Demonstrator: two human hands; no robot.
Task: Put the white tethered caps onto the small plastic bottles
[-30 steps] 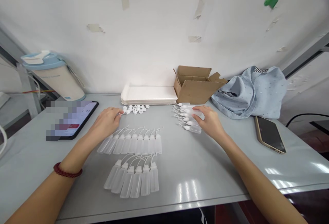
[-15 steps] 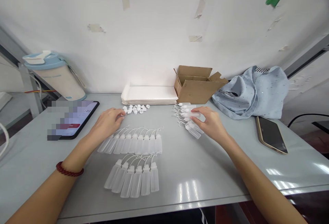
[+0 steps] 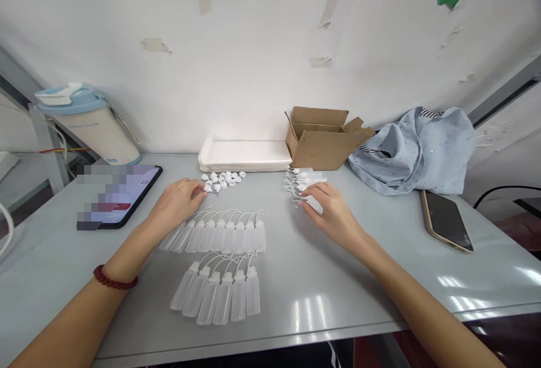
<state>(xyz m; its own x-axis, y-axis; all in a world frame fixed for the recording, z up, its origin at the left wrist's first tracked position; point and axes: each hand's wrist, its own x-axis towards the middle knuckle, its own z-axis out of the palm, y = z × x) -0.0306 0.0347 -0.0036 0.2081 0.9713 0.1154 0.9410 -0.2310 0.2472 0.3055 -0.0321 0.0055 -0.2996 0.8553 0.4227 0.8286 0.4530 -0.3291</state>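
My left hand (image 3: 180,202) is at the left edge of a small pile of white caps (image 3: 228,178), with thumb and forefinger pinched at a cap (image 3: 208,187). My right hand (image 3: 332,210) has its thumb and fingers closed around a translucent plastic bottle (image 3: 313,203) in a loose cluster of bottles with thin curved tubes (image 3: 302,179); the palm hides part of it. Between the hands, a row of similar bottles (image 3: 228,238) lies side by side, tubes pointing away. Nearer the front edge is a second row (image 3: 226,297).
A stack of white padded envelopes (image 3: 245,156) and an open cardboard box (image 3: 323,148) stand against the wall. At left are a tumbler (image 3: 99,131) and a phone (image 3: 135,196). A light blue cloth bag (image 3: 439,154) and another phone (image 3: 447,221) lie at right.
My right hand has shifted slightly left and toward me over the bottle cluster, its fingers now on a nearer bottle. My left hand stays at the caps; one cap near its fingertips has shifted.
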